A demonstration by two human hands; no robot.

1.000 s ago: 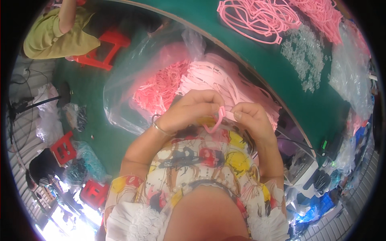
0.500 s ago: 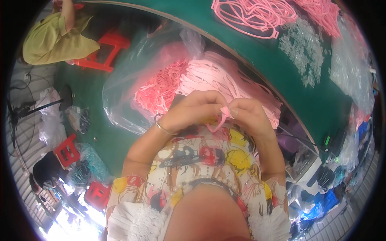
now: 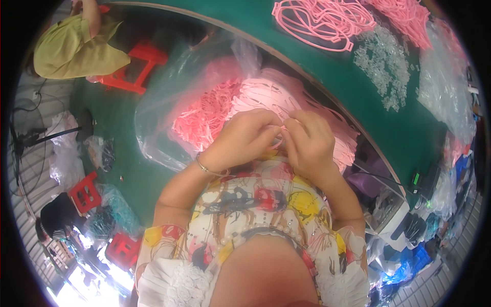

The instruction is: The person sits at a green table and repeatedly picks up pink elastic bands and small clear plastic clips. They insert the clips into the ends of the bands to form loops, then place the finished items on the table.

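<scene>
Close in front of my body, my left hand (image 3: 249,137) and my right hand (image 3: 310,142) meet with fingertips pinched together. A thin pink strap (image 3: 276,144) is held between them; only a short piece shows, and the fingers hide the rest. Just beyond the hands lies a large heap of pale pink straps (image 3: 261,96). To its left, deeper pink straps (image 3: 202,118) fill a clear plastic bag (image 3: 153,138).
A green table (image 3: 327,71) with a curved edge runs across the far right. On it lie looped pink straps (image 3: 327,23), small clear plastic pieces (image 3: 383,66) and a clear bag (image 3: 442,82). Red stools (image 3: 135,66) and a person in yellow-green (image 3: 76,48) are at left.
My hands have drawn closer together and the right hand has turned, its fingers rising over the join. Less of the pink strap shows than before.
</scene>
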